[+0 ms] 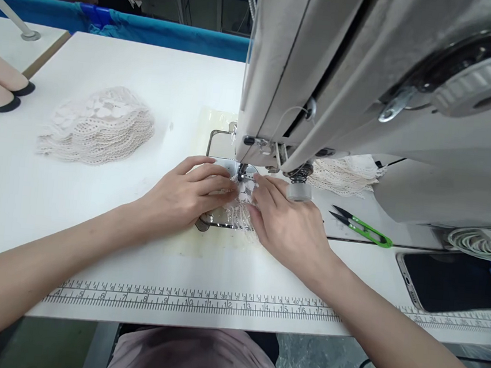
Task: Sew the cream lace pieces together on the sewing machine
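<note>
Lace piece (242,207) lies on surface (172,84) under presser foot (241,175), long axis approx. fwd/back. Left grip (183,196) and right grip (290,224) flank it, equally near; fingers flat, pressing lace, not clasped.

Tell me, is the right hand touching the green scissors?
Apart. The head view shows bare table between the right hand and the scissors; its fingers rest on the lace.

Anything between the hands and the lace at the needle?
Nothing visible: left hand and right hand both press on the lace piece, which lies under the presser foot. The green snips lie clear, off to the right.
</note>
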A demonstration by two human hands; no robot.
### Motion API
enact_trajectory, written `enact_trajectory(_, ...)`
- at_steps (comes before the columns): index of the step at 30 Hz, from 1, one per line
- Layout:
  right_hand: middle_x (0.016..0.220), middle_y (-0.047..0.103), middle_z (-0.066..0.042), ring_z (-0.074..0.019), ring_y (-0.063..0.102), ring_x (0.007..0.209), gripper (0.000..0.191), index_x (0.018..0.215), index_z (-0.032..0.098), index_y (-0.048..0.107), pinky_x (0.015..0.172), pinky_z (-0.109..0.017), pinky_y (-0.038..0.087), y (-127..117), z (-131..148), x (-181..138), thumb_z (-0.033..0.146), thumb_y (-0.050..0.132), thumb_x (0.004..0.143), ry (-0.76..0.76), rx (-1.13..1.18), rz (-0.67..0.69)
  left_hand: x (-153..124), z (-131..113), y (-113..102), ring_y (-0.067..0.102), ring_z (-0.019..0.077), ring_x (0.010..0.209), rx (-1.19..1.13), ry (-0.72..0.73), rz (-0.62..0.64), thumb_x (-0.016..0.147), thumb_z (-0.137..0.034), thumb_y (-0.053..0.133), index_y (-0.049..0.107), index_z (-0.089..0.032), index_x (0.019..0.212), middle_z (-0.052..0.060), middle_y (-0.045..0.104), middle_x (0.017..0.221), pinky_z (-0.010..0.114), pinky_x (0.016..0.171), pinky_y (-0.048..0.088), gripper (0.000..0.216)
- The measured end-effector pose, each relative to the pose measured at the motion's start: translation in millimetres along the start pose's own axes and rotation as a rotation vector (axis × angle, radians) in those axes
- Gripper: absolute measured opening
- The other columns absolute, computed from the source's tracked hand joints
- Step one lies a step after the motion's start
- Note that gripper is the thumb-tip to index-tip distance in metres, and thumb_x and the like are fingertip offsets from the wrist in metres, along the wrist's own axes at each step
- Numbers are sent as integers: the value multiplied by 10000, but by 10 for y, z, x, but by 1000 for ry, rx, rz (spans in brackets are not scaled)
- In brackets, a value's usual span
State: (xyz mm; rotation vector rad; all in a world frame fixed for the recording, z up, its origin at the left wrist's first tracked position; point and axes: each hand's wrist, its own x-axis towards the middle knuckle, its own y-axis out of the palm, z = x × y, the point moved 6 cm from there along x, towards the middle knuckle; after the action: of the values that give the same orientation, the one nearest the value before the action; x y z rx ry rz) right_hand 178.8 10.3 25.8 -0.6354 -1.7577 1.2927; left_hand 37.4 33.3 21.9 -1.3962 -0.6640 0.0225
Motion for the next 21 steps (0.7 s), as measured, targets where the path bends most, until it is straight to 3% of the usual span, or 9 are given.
enact_trajectory(4, 1205, 697, -123, -253, 581, 1173, 366, 1185, 111, 655, 924, -368, 447, 101, -85, 7, 96, 469, 870, 0, -30, 55, 3, -45, 12, 600, 239, 1145, 18, 11, 30, 938, -99, 517, 647, -232, 1222, 15, 688, 1230, 418, 957, 473, 339)
enact_trajectory(9, 1293, 655, -103, -248, 579, 1153, 417, 1260, 117, 632, 1045, -415, 382, 161, -132, 26, 100, 458, 881, -30, -31, 71, -27, -102, 4, 565, 246, 1236, 126, 35, 78, 943, -97, 490, 615, -242, 1265, 15, 662, 1286, 430, 963, 441, 374)
enact_trajectory(21, 1288, 657, -105, -265, 561, 1195, 403, 1181, 129, 677, 1056, -465, 397, 217, -175, 91, 55, 473, 841, -71, 76, 50, -37, -283, 14, 578, 240, 1237, 262, 28, 71, 958, -130, 525, 587, -198, 1285, 82, 676, 1253, 381, 892, 436, 340)
